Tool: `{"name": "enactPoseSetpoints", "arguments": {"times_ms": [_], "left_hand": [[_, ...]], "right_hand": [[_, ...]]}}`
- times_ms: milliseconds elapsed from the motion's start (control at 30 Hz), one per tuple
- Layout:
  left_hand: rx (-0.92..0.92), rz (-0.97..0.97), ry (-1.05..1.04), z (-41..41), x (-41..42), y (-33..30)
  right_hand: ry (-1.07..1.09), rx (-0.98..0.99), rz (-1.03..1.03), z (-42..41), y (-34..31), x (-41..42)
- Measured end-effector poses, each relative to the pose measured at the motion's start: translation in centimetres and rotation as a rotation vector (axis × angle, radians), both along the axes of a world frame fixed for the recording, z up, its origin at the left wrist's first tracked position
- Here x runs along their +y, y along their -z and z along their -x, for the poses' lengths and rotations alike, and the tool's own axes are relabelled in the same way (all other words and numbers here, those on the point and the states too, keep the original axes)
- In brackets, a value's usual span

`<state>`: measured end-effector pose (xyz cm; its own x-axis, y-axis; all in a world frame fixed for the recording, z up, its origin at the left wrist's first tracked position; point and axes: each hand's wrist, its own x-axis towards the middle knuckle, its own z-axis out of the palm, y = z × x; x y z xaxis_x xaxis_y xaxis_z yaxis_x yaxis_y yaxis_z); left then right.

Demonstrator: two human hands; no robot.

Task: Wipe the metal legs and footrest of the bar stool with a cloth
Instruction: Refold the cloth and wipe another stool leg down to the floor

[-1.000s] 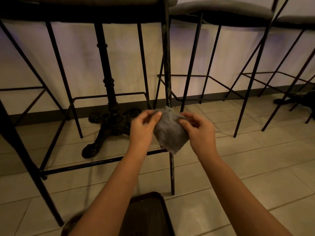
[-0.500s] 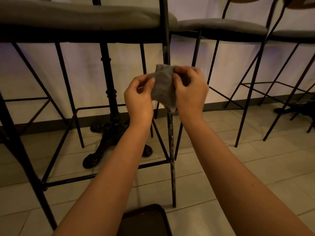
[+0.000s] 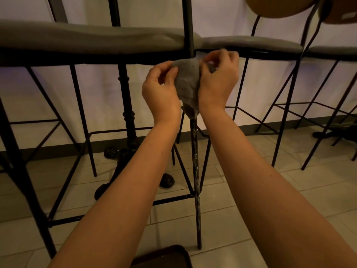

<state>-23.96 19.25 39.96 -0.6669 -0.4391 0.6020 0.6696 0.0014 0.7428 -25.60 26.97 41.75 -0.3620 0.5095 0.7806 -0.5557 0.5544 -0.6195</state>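
My left hand (image 3: 161, 91) and right hand (image 3: 217, 78) pinched the cloth (image 3: 187, 82) around the stool's front leg (image 3: 196, 171), just under the seat (image 3: 92, 38); wiping looked barely started.

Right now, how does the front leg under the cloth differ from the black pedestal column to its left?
The front leg is a thin straight rod, streaked and scuffed pale; the pedestal column is thicker, with turned rings, and evenly black. The leg ends in a plain tip on the tile; the column spreads into ornate feet. Both hands pinch the cloth at the leg's top; nothing touches the column. Both are dark metal.
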Motion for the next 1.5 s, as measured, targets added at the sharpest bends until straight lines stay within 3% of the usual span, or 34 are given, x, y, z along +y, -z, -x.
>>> {"name": "enactPoseSetpoints", "arguments": {"times_ms": [133,267,567,633,800,967,1167,1367,1500], "left_hand": [[-0.047,-0.001,-0.022,0.5,-0.4,0.6],[-0.059,-0.025,-0.008,0.7,-0.6,0.7],[0.020,0.078,-0.043,0.4,-1.2,1.5],[0.108,0.163,-0.097,0.1,-1.5,1.9],[0.364,0.637,-0.388,1.1,-2.4,0.4],[0.400,0.965,-0.325,2.0,-1.6,-0.9],[0.386,1.193,-0.439,2.7,-1.4,-0.9],[0.396,1.252,-0.488,2.6,-2.8,-3.2],[0.380,1.242,-0.406,3.0,-3.7,-3.8]], "right_hand": [[-0.012,-0.168,-0.085,0.0,0.6,0.7],[-0.148,-0.173,-0.136,-1.5,1.7,-0.2],[-0.102,-0.200,-0.090,-1.1,1.2,-1.3],[-0.095,-0.205,-0.086,-0.7,1.1,-1.4],[-0.117,-0.178,-0.080,-0.5,1.7,-1.3],[-0.124,-0.119,-0.060,-0.6,2.1,-1.3],[-0.113,-0.095,-0.064,-0.6,3.3,-1.0],[-0.149,-0.139,-0.085,-0.6,4.1,-0.4],[-0.196,-0.162,-0.053,-0.3,2.8,-0.4]]}}
